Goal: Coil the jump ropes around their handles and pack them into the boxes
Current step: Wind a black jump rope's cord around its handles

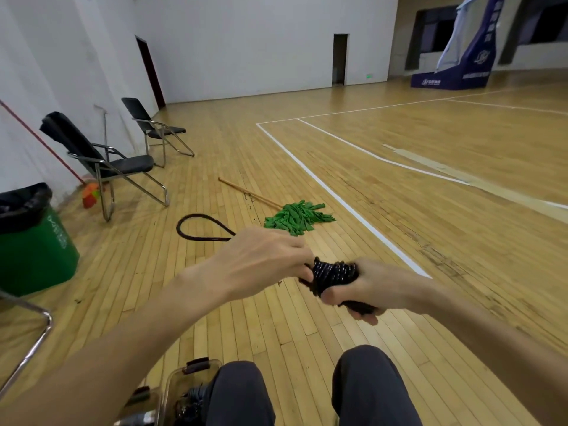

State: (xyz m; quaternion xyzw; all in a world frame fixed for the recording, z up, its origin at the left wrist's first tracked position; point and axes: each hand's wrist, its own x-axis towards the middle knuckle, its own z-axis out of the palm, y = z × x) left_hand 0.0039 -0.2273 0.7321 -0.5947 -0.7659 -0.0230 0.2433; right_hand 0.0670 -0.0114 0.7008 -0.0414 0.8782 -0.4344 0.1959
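Head view: both hands [264, 259] on the coiled black jump rope [333, 273].

White-walled gym, wooden floor [399, 210], two folding chairs [123, 164], green bin [37, 250].

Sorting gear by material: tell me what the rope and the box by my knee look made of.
Jump rope: probably glossy black plastic or beading, given the glints on the coils. Box: apparently clear hard plastic, since the floor shows through its walls.

A rope loop [204, 228] is laid on the floor [399, 210] left of a mop [295, 217]; two chairs [107, 161] are set behind, a bin [33, 241] further left.
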